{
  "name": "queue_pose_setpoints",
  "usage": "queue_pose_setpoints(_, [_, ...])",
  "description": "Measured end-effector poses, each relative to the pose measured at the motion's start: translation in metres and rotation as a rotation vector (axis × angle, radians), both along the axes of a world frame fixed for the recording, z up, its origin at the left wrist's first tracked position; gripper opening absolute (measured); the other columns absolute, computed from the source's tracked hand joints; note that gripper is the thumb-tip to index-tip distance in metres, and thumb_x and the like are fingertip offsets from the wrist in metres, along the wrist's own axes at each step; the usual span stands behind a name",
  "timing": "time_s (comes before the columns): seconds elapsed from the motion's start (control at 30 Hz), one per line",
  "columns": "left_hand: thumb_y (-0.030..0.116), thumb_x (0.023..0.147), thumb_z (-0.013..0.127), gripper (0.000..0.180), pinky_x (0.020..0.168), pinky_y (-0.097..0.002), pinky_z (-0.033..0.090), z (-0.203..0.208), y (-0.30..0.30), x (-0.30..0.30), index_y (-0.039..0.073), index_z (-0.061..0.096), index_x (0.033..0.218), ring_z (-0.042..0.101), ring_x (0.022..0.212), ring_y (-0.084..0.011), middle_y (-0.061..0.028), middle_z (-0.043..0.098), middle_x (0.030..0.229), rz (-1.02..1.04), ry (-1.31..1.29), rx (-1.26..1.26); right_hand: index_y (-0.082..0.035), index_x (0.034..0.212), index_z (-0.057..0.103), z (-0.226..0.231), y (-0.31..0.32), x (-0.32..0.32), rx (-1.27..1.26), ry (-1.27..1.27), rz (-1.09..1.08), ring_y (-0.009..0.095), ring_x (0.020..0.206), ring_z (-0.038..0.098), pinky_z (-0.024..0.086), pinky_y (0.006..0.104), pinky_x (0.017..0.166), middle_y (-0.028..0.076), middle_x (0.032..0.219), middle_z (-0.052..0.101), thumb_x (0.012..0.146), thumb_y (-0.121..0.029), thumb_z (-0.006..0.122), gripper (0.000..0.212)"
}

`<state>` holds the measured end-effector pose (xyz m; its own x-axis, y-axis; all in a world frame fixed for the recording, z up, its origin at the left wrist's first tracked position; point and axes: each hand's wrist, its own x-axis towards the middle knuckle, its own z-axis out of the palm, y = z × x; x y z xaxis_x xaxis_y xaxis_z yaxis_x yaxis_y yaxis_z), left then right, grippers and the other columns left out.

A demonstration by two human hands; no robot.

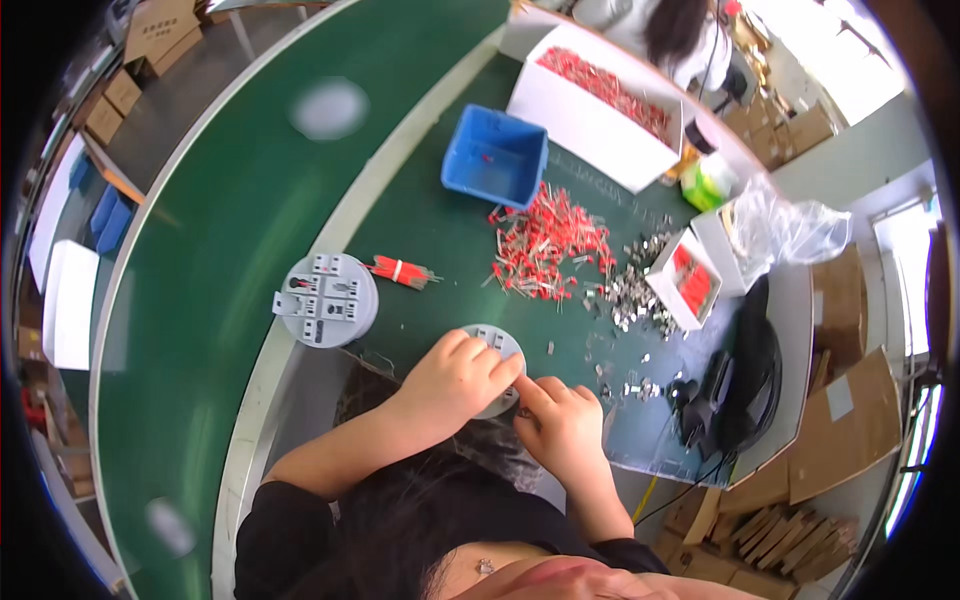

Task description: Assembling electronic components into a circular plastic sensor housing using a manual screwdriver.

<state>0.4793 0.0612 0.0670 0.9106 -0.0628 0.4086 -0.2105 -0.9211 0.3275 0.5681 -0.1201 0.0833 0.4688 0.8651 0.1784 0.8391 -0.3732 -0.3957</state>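
Note:
A round grey plastic part [484,337] with small slots lies at the near edge of the bench, largely covered by my hands. My left hand [455,378] is closed over its left side, fingers bent. From the right, my right hand [562,420] grips its edge, the index finger meeting my left fingertips and the thumb tucked below. Whether a small piece sits between the fingertips is hidden. A similar round grey part [328,300] with slots and small dark and metal inserts stands to the left. Beside it lies a banded bundle of red-ended leads [402,271].
Beyond my hands are a heap of red-headed leaded parts [550,243], a blue bin [495,160] and a long white box [590,120] of similar parts. Loose metal pieces [630,295], a small white box [684,280] and black objects [735,385] lie right. A green conveyor belt [210,330] runs left.

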Motion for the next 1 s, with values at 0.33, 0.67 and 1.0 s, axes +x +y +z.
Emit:
queue_pose_setpoints(0.33, [0.013, 0.079, 0.070, 0.020, 0.083, -0.0388, 0.044, -0.028, -0.013, -0.012, 0.009, 0.068, 0.098, 0.060, 0.092, -0.0228, -0.0037, 0.062, 0.096, 0.159, -0.080, -0.253, -0.017, 0.130, 0.067, 0.001, -0.010, -0.015, -0.188, -0.117, 0.054, 0.024, 0.067, 0.065, 0.050, 0.0359, 0.062, 0.004, 0.085, 0.066, 0.073, -0.013, 0.070, 0.057])
queue_pose_setpoints(0.67, [0.009, 0.080, 0.072, 0.010, 0.086, -0.0405, 0.042, -0.031, 0.001, -0.007, 0.011, 0.064, 0.085, 0.059, 0.098, -0.0256, -0.0034, 0.059, 0.098, 0.220, -0.091, -0.550, -0.013, 0.116, 0.071, -0.001, 0.002, -0.005, -0.010, 0.075, -0.104, 0.026, 0.071, 0.067, 0.051, 0.0360, 0.064, 0.006, 0.087, 0.068, 0.071, -0.003, 0.070, 0.046])
queue_pose_setpoints(1.0, [0.003, 0.074, 0.078, 0.020, 0.082, -0.0381, 0.044, -0.035, 0.008, -0.007, 0.010, 0.065, 0.089, 0.062, 0.089, -0.0239, -0.0024, 0.064, 0.101, 0.199, -0.122, -0.543, -0.008, 0.102, 0.072, -0.022, -0.006, 0.001, 0.257, 0.099, -0.256, 0.021, 0.073, 0.068, 0.047, 0.0308, 0.060, 0.006, 0.095, 0.072, 0.077, 0.006, 0.072, 0.029])
